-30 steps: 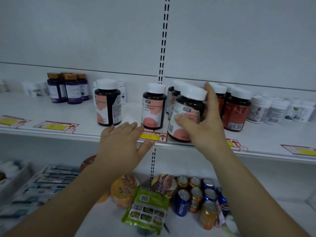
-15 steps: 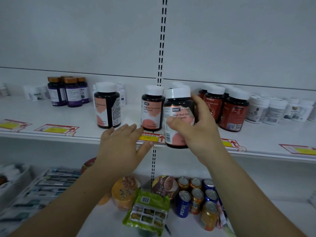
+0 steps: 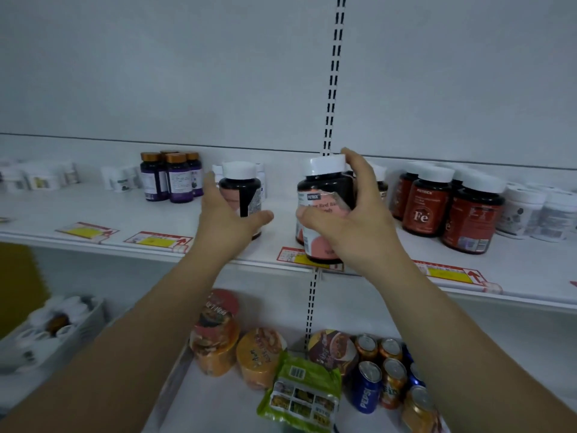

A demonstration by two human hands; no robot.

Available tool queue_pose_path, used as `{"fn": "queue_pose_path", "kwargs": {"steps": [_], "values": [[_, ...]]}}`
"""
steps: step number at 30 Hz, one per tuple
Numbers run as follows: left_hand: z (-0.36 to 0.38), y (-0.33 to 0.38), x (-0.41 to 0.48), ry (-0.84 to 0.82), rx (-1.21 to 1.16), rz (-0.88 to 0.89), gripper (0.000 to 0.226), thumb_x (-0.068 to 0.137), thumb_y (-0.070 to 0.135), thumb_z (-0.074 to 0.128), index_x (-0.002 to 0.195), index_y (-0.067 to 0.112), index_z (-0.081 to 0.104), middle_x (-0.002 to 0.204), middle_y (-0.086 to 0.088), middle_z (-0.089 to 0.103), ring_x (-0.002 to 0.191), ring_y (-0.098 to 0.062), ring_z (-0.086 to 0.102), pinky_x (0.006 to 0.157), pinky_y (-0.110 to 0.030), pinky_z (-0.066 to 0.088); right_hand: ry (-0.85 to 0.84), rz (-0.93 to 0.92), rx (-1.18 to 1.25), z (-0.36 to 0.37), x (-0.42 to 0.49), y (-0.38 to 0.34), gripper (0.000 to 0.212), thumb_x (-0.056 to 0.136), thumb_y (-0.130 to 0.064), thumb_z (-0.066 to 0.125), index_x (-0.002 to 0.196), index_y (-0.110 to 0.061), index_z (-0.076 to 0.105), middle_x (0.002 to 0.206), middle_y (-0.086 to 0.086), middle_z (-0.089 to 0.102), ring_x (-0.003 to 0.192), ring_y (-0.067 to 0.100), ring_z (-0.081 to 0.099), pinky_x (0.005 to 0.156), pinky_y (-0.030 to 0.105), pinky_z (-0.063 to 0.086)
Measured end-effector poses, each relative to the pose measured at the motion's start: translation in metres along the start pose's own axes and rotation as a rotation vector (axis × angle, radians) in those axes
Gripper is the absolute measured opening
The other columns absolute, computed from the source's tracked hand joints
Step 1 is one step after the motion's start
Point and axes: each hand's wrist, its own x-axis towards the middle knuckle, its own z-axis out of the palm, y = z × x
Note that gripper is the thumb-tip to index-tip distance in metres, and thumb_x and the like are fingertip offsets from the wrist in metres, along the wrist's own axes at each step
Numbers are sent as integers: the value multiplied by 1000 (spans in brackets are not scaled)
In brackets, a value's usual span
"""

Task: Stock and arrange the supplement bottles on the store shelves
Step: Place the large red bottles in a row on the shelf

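Two dark supplement bottles with white caps and pink labels are in play on the upper shelf (image 3: 93, 210), so the step in hand looks like arranging that product into a tidy group. The right grip (image 3: 356, 232) is closed round the pink-label bottle (image 3: 324, 189): the thumb lies across the label and the fingers wrap the far side, with one fingertip up at the cap. That bottle stands upright at the shelf's front lip, its base over a price tag (image 3: 290, 254), just below the slotted upright (image 3: 332, 79). Whether its base rests on the shelf cannot be told.

The left grip (image 3: 228, 220) is spread wide in front of the second pink-label bottle (image 3: 240, 185), with its fingers up the left side and its thumb low across the front. Whether it presses on the bottle is unclear.

The red-label bottles (image 3: 421, 207) stand well to the right and the purple bottles (image 3: 178, 179) to the left.

The next move probably calls for settling the held bottle back from the lip with its label facing out. The left one would then be drawn in beside it without knocking either over, since both are tall and top-heavy.
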Motion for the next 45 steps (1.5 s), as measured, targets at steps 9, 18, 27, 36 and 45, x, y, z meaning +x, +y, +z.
{"fn": "queue_pose_path", "kwargs": {"steps": [9,18,27,36,45], "values": [[-37,6,-50,-163,-603,-70,63,71,11,69,128,28,46,113,-5,67,98,-27,66,80,-45,56,-73,-50,37,6,-12,-15,94,70,-33,79,139,-56,19,131,-16,40,108,-12,46,86,6,42],[-103,-24,-119,-23,-670,-133,54,66,14,56,119,21,54,99,-9,71,88,-29,68,70,-41,58,-505,12,267,60,-35,-32,82,83,-27,66,141,-55,16,107,-28,54,95,-7,55,75,16,41],[-219,-116,-165,255,-613,-260,57,67,11,61,117,36,49,102,-6,69,85,-27,69,62,-38,57,-780,141,327,210,-84,-28,78,79,-24,73,137,-52,27,119,-10,55,102,5,58,83,26,46],[-355,-242,-175,326,-365,-471,57,87,4,61,135,28,41,110,-6,65,90,-23,67,75,-41,54,-785,406,315,387,-127,-23,76,85,-25,69,140,-49,22,120,0,53,94,19,63,79,36,55],[-412,-326,-114,168,-218,-610,59,81,4,70,124,31,42,105,-3,61,90,-21,65,81,-42,55,-777,495,183,502,-115,4,73,86,-29,66,140,-47,21,101,-10,54,93,20,62,74,36,55]]}}
